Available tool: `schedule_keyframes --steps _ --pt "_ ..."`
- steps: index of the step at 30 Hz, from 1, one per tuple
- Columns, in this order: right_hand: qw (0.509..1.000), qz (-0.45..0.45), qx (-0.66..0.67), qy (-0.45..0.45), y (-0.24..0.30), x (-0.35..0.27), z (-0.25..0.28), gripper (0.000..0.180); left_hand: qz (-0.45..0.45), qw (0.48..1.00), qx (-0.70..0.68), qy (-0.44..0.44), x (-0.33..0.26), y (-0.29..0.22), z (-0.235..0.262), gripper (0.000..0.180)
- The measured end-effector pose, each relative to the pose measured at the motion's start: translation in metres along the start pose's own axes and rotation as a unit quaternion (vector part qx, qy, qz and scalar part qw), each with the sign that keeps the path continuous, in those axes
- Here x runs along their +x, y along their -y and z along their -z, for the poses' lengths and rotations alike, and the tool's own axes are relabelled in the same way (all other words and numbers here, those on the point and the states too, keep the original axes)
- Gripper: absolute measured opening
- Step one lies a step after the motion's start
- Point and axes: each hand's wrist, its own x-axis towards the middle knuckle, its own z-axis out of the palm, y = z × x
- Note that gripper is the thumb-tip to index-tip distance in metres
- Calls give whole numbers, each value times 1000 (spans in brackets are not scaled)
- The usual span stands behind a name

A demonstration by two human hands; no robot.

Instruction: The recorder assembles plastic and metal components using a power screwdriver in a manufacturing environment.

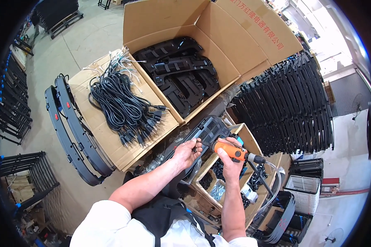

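My right hand (232, 164) is wrapped round an orange power screwdriver (231, 151), which has a black end and a pale hose (279, 185) curving down from it. The tool's front end sits beside a black plastic housing (209, 128) with vent slots. Close to the same housing, my left hand (186, 152) has its fingers bent together. Small dark bits show at its fingertips, too small to name. Below the right hand, a wooden tray (198, 188) with compartments holds dark screws (205, 181) and silvery screws (217, 191).
An open cardboard box (165, 96) full of black plastic parts (181, 70) stands ahead. Left of it, black cables (123, 103) lie on cardboard (80, 88), with curved grey frames (72, 131) alongside. Stacked black frames (284, 107) and a white basket (303, 193) are at right.
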Motion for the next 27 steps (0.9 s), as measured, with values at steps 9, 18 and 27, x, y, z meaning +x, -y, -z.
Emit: schedule_keyframes --steps 9,18,27 --pt "1000 -18 -13 0 5 1 -3 53 34 997 -45 50 3 3 7 26" --pt "999 23 -34 -27 -21 37 -11 51 38 994 104 -23 -39 20 -20 29" --pt "999 24 -20 -7 -43 55 -17 52 84 972 217 18 -71 28 12 30"
